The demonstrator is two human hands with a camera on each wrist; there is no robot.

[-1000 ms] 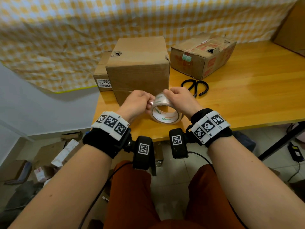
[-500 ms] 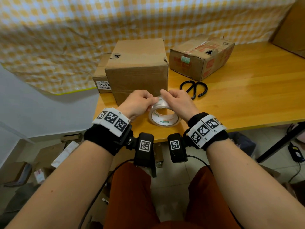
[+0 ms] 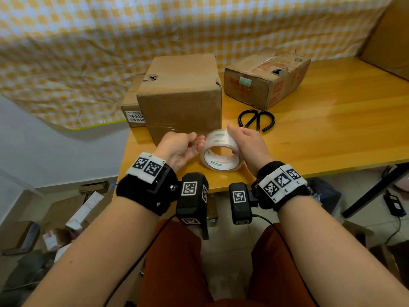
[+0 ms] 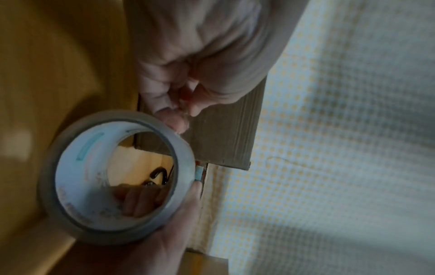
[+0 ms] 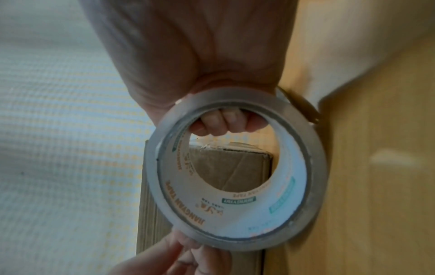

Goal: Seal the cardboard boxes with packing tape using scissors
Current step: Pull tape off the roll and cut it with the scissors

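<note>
A yellow-checked cloth hangs beyond the hands, behind the wooden table; below them lies pale tiled floor.

A right hand grips a roll of packing tape, fingers hooked through its core; a cardboard box shows behind the roll.

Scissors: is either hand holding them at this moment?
No: the scissors lie on the table, while the right hand grips the tape roll and the left hand picks at it.
</note>
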